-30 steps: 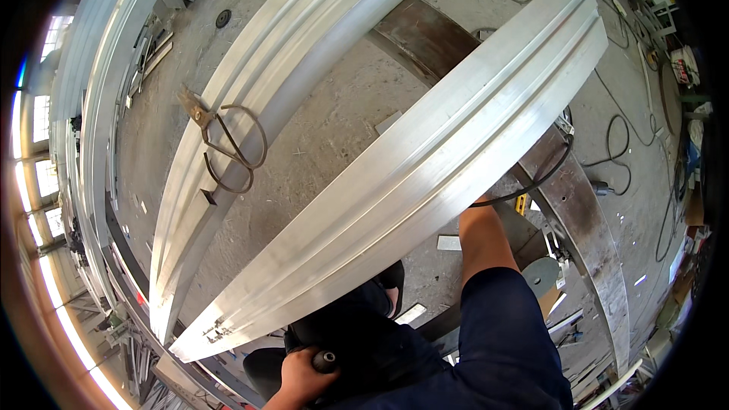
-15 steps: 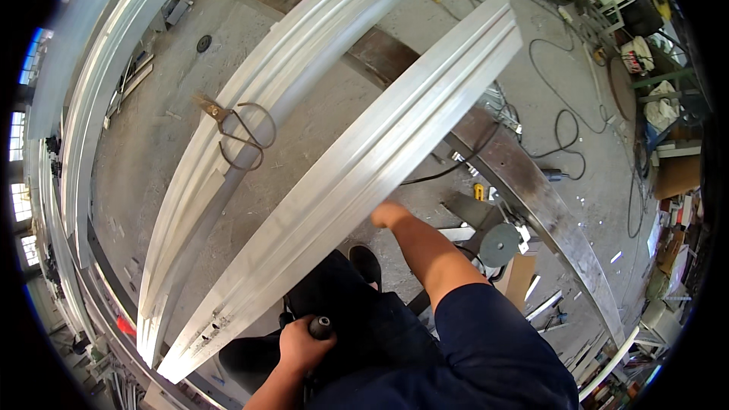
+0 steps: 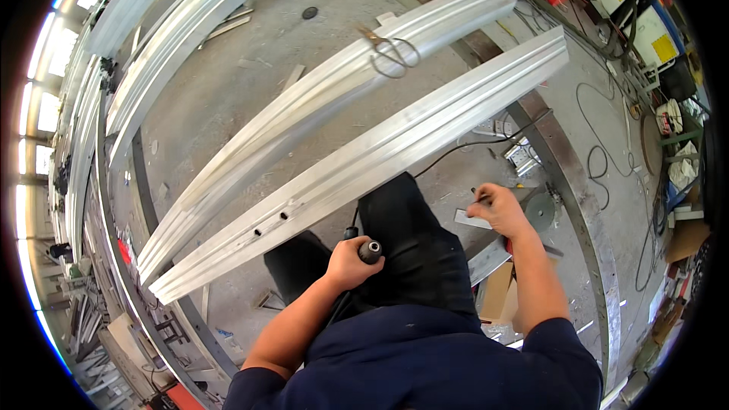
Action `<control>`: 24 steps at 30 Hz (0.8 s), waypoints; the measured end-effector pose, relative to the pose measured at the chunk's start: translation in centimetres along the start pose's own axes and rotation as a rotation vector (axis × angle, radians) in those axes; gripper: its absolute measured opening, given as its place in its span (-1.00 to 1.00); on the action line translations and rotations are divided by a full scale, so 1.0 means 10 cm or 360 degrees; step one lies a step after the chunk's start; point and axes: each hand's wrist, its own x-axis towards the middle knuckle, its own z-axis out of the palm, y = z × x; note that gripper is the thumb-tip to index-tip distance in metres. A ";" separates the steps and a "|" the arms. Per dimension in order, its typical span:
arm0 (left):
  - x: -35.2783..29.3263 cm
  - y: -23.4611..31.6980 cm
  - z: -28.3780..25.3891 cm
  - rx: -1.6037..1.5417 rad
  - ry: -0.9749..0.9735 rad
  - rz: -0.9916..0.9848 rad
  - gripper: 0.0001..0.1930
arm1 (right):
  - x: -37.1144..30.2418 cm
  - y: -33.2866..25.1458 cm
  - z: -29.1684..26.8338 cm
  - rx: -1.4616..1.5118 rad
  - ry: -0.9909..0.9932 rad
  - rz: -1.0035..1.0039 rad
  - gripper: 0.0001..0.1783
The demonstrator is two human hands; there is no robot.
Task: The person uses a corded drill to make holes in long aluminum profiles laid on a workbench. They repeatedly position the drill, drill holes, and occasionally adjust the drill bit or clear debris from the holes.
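Note:
My left hand [image 3: 351, 264] is wrapped round a dark hand-held power tool [image 3: 370, 251] in front of my lap. The tool's round metal nose points up, and most of its body is hidden by my fingers and trousers. My right hand [image 3: 500, 211] is out to the right, thumb and fingers pinched on a small dark piece [image 3: 478, 196] too small to name. It is beside a grey grinding wheel [image 3: 541, 211]. A long ridged aluminium profile [image 3: 364, 152] lies across in front of me, with two dark holes [image 3: 270, 225] near its left end.
A second aluminium profile [image 3: 304, 99] lies beyond, with rusty-handled scissors [image 3: 391, 53] on it. Steel beams [image 3: 569, 156] run under both ends. Black cables [image 3: 600, 156] trail over the floor at the right. A cardboard box [image 3: 497, 292] stands below the wheel.
My right hand has come out from beside the near profile to the right, near the grinding wheel, now pinching a small dark piece. The view has turned; my left hand still holds the tool.

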 end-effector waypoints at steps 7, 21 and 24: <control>-0.60 -0.55 -0.20 -0.0755 0.0337 0.0321 -0.86 | -0.47 -1.00 1.36 -0.0143 -0.0154 -0.0508 -0.74; -0.88 -0.90 -0.06 -0.1159 0.0519 0.0437 -0.79 | 0.04 -1.06 1.97 -0.0651 0.0174 -0.0877 -0.75; -0.83 -0.98 -0.02 -0.1097 0.0529 0.0442 -0.80 | -0.12 -1.28 2.03 -0.0317 -0.0229 -0.0637 -0.79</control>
